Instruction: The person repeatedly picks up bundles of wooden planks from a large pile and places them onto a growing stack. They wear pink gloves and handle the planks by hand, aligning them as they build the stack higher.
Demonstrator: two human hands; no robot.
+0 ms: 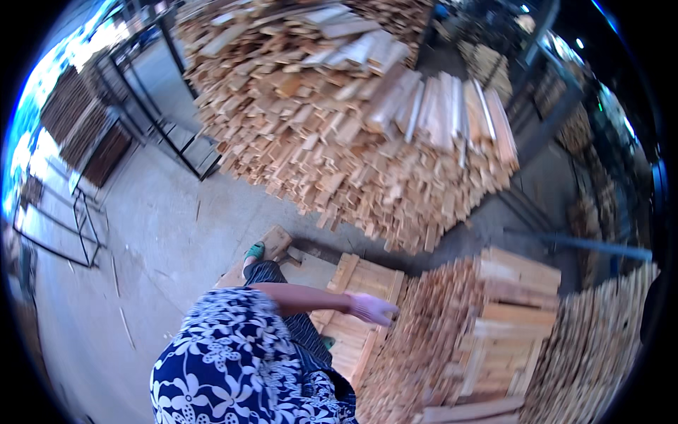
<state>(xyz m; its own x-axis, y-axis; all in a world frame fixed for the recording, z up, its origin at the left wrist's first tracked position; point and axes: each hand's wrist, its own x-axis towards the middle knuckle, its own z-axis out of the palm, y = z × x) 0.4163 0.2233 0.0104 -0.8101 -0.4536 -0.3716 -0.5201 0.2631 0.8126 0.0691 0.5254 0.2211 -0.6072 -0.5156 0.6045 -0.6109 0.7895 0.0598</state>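
- A person's left hand (372,309), fingers extended and holding nothing, reaches toward a neat stack of short wooden slats (431,332).
- A wooden pallet (357,311) lies just below the hand.
- Behind, a loose heap of offcuts (353,120) covers the concrete floor (155,233).

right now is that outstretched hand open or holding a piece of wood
Open and empty: the hand has its fingers spread flat, blurred, above the wooden pallet, gripping nothing.
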